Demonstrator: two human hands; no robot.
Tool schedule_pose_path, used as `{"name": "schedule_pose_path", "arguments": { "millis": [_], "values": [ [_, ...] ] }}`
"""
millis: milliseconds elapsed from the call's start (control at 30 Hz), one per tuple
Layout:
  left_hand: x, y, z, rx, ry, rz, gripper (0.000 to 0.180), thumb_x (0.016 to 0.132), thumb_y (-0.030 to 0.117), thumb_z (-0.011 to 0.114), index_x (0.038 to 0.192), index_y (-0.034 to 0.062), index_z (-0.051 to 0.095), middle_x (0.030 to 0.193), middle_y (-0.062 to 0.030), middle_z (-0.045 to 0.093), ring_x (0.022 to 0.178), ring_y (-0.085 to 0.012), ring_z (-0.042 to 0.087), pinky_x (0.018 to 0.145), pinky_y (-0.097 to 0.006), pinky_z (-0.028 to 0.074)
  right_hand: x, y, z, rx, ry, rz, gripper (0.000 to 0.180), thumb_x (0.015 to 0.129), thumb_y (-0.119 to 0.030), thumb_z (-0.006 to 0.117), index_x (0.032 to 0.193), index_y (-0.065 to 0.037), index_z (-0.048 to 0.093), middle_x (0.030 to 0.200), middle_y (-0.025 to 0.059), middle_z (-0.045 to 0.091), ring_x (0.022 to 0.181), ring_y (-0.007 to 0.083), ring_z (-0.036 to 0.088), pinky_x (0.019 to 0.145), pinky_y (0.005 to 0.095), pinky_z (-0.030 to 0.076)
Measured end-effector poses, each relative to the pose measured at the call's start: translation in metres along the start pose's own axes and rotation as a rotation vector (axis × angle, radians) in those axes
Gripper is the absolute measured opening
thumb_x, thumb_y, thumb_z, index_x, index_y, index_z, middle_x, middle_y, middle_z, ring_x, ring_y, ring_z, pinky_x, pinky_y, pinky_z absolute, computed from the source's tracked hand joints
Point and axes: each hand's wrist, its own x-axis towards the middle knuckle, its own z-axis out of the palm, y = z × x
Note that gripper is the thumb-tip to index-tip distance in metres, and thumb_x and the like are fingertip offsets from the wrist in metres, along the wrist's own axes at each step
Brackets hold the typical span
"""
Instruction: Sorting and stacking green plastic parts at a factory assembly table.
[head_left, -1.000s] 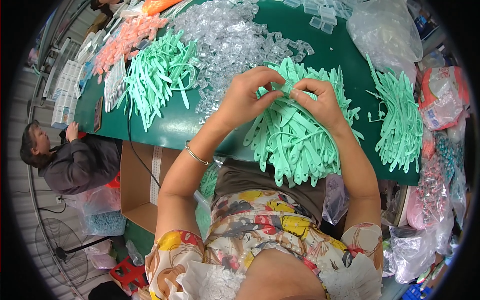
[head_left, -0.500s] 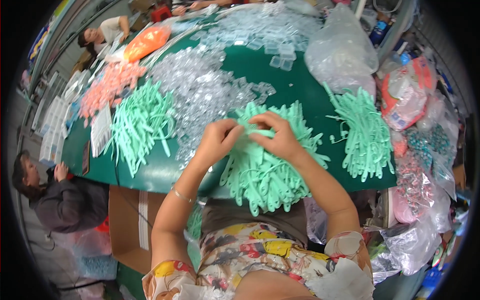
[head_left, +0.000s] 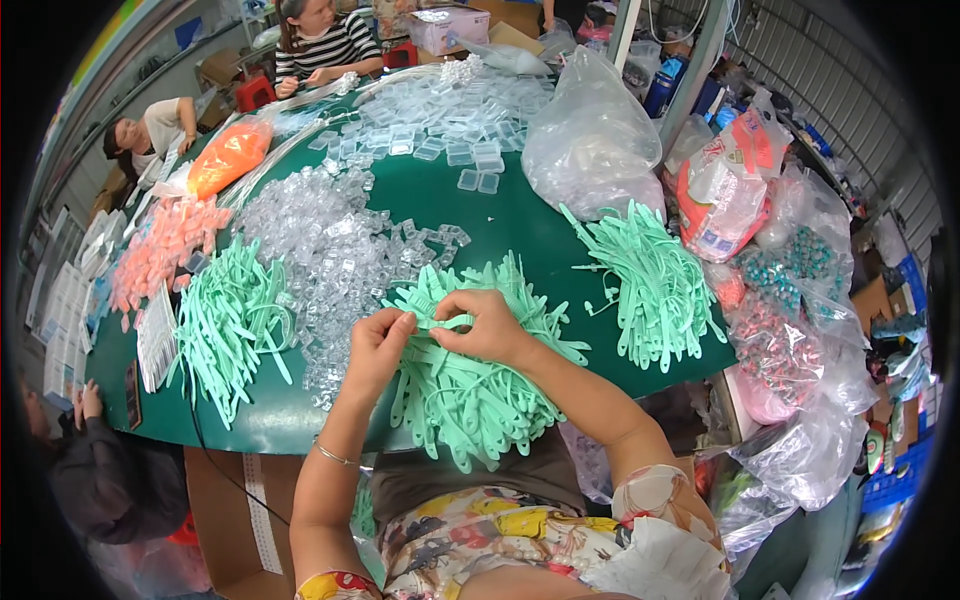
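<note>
Over a large mound of mint-green plastic strips, my two hands meet at the table's near side. A mint-green plastic strip spans the short gap between them and looks bent into a curve. My left hand is closed, pinching the strip's left end between thumb and finger. The other end sits in my right hand, whose fingers curl around it. Part of the strip is hidden by the fingers. Loose strips lie directly under both hands.
Clear plastic pieces are heaped left of my hands. More green strips lie in a left pile and a right pile. A big clear bag stands behind. Other people sit at the left and far sides of the green table.
The view has tilted up and turned, so the table's far side shows more. My hands have drawn slightly apart, and the strip between them shows more plainly.
</note>
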Motion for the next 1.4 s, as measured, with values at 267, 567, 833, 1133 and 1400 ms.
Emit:
{"name": "schedule_pose_path", "arguments": {
  "millis": [267,567,833,1133,1400],
  "values": [
    [0.002,0.009,-0.019,0.285,0.126,0.121,0.023,0.087,0.018,0.054,0.101,-0.0004,0.054,0.079,-0.0160,0.062,0.071,-0.0266,0.061,0.064,-0.034,0.046,0.014,-0.004,-0.018,0.005,-0.147,0.253,0.011,0.076,-0.007,0.067,0.082,0.000,0.062,0.076,-0.0013,0.060,0.067,0.0067,0.052,0.061,0.0213,0.043],
    [-0.050,0.019,-0.014,0.692,-0.049,0.003,0.049,0.081,0.025,0.062,0.119,-0.0010,0.045,0.095,-0.0217,0.063,0.080,-0.0362,0.063,0.071,-0.041,0.049,0.036,-0.016,-0.052,-0.106,-0.127,0.239,0.017,0.086,-0.015,0.059,0.097,-0.001,0.061,0.083,-0.0007,0.058,0.075,0.0061,0.051,0.065,0.0229,0.042],
    [-0.050,0.001,0.019,0.347,-0.007,-0.033,0.067,0.079,0.029,0.062,0.126,-0.0097,0.036,0.116,-0.0298,0.051,0.106,-0.0424,0.050,0.093,-0.044,0.039,-0.003,-0.010,-0.069,-0.530,0.030,0.245,0.034,0.081,-0.024,0.063,0.106,-0.002,0.057,0.099,0.0106,0.059,0.090,0.0231,0.057,0.078,0.0322,0.045],
    [-0.012,-0.025,0.069,0.239,0.140,0.168,0.064,0.080,0.019,0.058,0.130,-0.0091,0.029,0.123,-0.0295,0.041,0.115,-0.0416,0.040,0.099,-0.042,0.033,-0.035,0.025,-0.050,-0.645,0.111,0.124,0.035,0.085,-0.019,0.058,0.115,-0.002,0.051,0.120,0.0172,0.044,0.115,0.0310,0.043,0.097,0.0365,0.034],
    [-0.021,0.011,0.032,0.540,0.045,0.102,0.056,0.078,0.018,0.060,0.127,0.0025,0.037,0.108,-0.0169,0.050,0.098,-0.0346,0.050,0.080,-0.042,0.044,-0.031,0.012,-0.055,-0.566,0.039,0.225,0.034,0.090,-0.020,0.050,0.119,-0.002,0.049,0.122,0.0158,0.043,0.116,0.0286,0.042,0.098,0.0358,0.033]
  ]
}}
